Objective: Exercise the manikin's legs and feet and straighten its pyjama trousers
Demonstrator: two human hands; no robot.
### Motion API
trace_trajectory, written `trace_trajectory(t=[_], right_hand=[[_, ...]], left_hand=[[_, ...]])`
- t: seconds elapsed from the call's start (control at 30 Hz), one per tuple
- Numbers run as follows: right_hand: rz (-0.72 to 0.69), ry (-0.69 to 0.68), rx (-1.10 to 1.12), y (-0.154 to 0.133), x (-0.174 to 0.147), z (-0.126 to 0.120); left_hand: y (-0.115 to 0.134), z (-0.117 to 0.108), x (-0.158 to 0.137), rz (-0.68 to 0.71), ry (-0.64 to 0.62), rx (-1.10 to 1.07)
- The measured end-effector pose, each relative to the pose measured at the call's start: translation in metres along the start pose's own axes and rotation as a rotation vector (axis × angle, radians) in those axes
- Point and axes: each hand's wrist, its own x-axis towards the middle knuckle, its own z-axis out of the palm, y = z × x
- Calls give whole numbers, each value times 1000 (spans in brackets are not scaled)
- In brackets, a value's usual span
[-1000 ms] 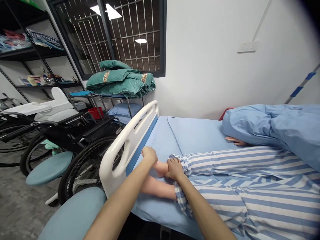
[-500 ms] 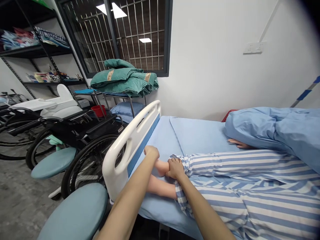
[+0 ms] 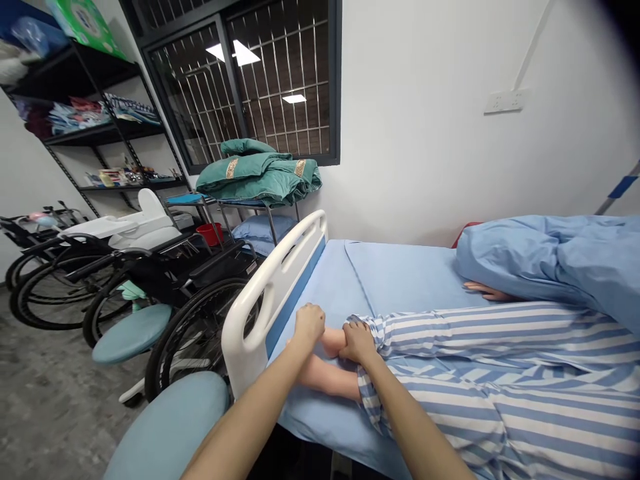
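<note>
Two smooth, pinkish legs, like a manikin's, lie on the blue bed sheet [image 3: 405, 270] in blue-and-white striped trousers [image 3: 500, 333]. My left hand [image 3: 310, 322] is closed over the foot end of the far leg [image 3: 333, 342], covering most of that foot. Just above the ankle, at the rolled trouser cuff, my right hand [image 3: 357, 341] wraps round the same leg. The near leg [image 3: 333, 380] rests on the sheet below my hands, its foot partly behind my left forearm. At the right, a figure's hand [image 3: 485, 291] shows from under a blue quilt [image 3: 540, 257].
A white bed end board [image 3: 240, 333] stands close left of my hands. Beyond it are a wheelchair [image 3: 200, 320] and two round stools, the nearer stool [image 3: 175, 427] beside the bed. Folded green quilts [image 3: 265, 177] lie on a rack under the barred window.
The view has shifted, so the room appears lower and further right. My left hand has turned slightly, its back and knuckles now more upward. My right hand keeps its hold on the leg.
</note>
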Motion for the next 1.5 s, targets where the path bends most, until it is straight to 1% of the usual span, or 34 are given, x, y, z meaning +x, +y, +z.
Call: trace_trajectory(t=[0.1, 0.2, 0.3, 0.47, 0.53, 0.6, 0.87, 1.07, 1.23, 1.37, 1.5], right_hand=[[2, 4, 1, 0, -1, 1], [3, 25, 0, 0, -1, 3], [-3, 47, 5, 0, -2, 4], [-10, 34, 6, 0, -2, 2], [-9, 31, 7, 0, -2, 1], [-7, 34, 11, -1, -2, 1], [9, 42, 18, -1, 1, 4], [12, 40, 3, -2, 1, 3], [19, 47, 17, -2, 0, 2], [23, 61, 29, -3, -2, 3], [19, 66, 29, -4, -4, 3]], left_hand=[[-2, 3, -8, -2, 101, 41], [-5, 6, -9, -16, 120, 71], [-6, 4, -1, -27, 70, 88], [-1, -3, 26, -99, -64, 119], [3, -3, 36, -131, -132, 133], [7, 1, 43, -143, -171, 148], [13, 20, 52, -66, -170, 180], [15, 23, 45, -11, -103, 144], [13, 21, 26, 33, -4, 140], [14, 16, 12, -4, 49, 163], [16, 12, 7, -19, 36, 177]])
